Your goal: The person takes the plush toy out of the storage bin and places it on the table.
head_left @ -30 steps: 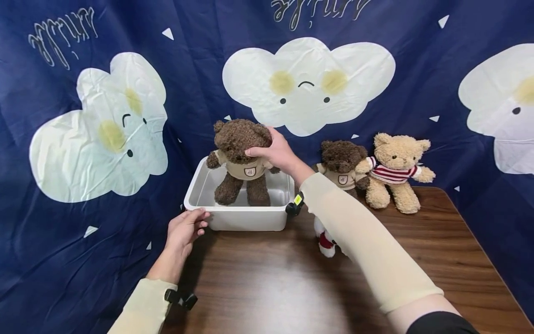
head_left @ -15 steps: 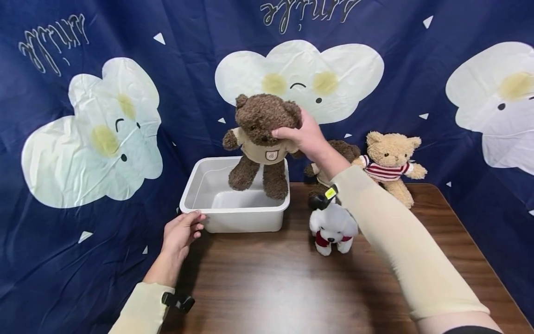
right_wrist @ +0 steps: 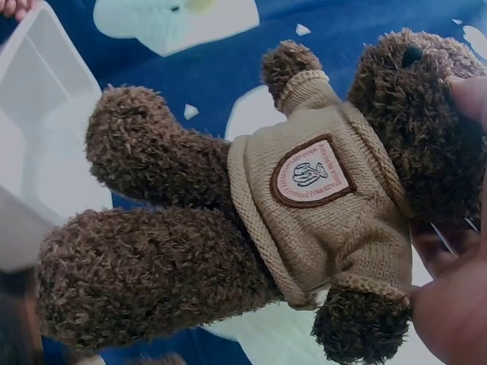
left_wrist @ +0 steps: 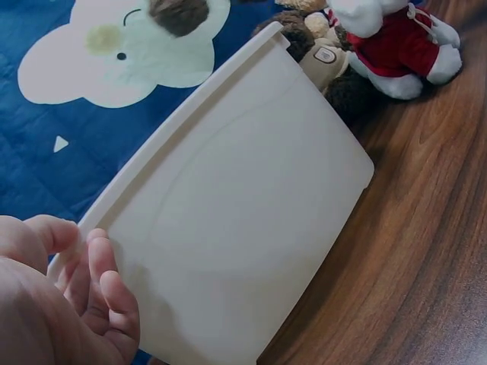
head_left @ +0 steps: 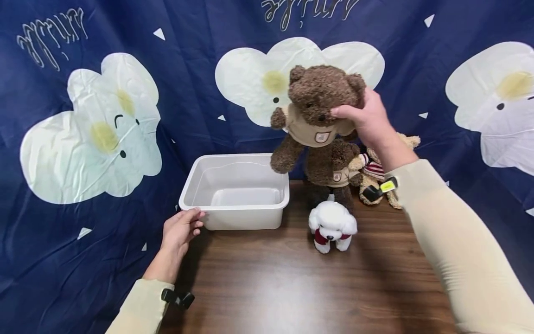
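A brown teddy bear (head_left: 321, 97) in a beige knit top hangs in the air, right of the bin, its legs dangling. My right hand (head_left: 371, 118) grips it by the side of its head, thumb across the muzzle. In the right wrist view the shield patch on the top of the bear (right_wrist: 319, 175) faces the camera. A white plastic bin (head_left: 235, 217) stands on the table with nothing inside. At its front left corner my left hand (head_left: 180, 232) pinches the rim; the left wrist view shows thumb and curled fingers (left_wrist: 114, 293) on either side of it.
On the wooden table (head_left: 267, 278), a white plush dog (head_left: 332, 222) in red sits right of the bin. Behind it are a smaller-looking brown bear (head_left: 344, 178) and a tan bear (head_left: 410, 140), partly hidden by my arm. A navy cloud-print cloth (head_left: 187, 93) hangs behind.
My right hand has lifted the brown teddy bear out of the bin and carried it up and to the right. The left hand stays at the bin's rim.
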A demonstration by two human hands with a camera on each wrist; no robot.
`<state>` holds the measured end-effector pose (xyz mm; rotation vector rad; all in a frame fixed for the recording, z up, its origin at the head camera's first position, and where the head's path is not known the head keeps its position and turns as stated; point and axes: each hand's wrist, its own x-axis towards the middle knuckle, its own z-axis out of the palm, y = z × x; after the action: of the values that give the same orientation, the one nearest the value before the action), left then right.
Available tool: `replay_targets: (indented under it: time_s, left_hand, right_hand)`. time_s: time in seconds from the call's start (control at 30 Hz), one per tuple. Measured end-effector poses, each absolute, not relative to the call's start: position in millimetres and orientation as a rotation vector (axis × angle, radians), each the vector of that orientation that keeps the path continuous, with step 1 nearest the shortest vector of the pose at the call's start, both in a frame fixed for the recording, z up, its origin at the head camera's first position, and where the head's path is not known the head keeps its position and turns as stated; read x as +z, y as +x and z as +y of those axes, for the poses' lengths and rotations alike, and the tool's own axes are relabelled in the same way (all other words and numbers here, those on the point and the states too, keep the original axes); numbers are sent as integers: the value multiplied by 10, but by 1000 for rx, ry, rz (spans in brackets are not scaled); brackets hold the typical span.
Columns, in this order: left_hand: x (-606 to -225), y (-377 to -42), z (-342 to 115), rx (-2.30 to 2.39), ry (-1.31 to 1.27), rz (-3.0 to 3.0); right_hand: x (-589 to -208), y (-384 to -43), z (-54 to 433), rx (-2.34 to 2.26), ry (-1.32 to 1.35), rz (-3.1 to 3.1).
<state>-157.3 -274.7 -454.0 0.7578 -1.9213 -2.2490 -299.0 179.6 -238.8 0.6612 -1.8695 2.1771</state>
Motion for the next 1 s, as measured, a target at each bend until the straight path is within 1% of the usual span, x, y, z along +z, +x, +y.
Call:
replay_targets:
  time_s: [0.2,0.33,0.43,0.63,0.87,1.0]
  left_hand:
    - [-4524,-1572,-2753,-2242,769,-1937]
    - [-4532,-1568,-2759,-2238,796,-1938]
    - [-4545,-1575,-2756,-2242,804,-1932]
    - [-4561,-1589,-2745,-2248,812,-1918]
    - [-4568,-1595,-2748,-2268,805,-1896]
    - [-4563,-1590,-2736,-2263,814,-1900]
  right_hand:
    - [-2428,-2861,2260,2161,609,-1840]
    - [-2543,-2741,2601,2099,566,-1894]
    - [-2655,-2664,2865,2102,587,-1887]
    - [-2980,-2505,3296,2174,606,-1869]
    - [-3476,-2362,3627,2213,500,-1868]
    - [-3733,-2327,3798,2113,422,-2019]
